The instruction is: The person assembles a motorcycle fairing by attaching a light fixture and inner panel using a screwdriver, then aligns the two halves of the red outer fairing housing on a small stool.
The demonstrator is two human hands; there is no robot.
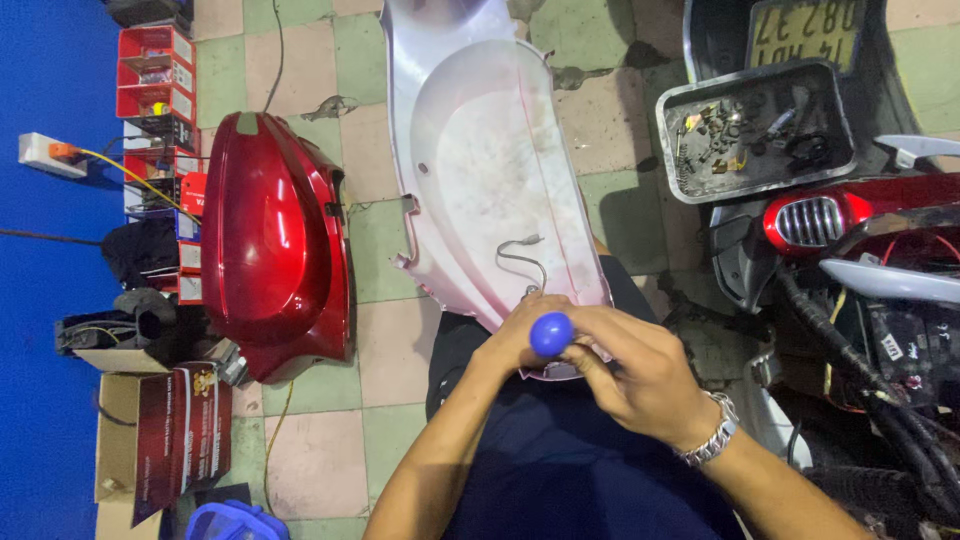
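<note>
Blue-handled screwdriver [551, 333] gripped in right hand [640, 375] fingers, at near edge of pale scooter body panel [490, 160] resting on lap, left hand [520, 335] fingers curled on that edge, red fairing [272, 240] on tiled floor left, metal parts tray [757, 128] far right.

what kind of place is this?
Most likely a scooter repair shop. A red body panel lies on the tiled floor, a metal tray holds small screws and parts, and both hands work a blue-handled tool on a pale fairing panel.
</note>
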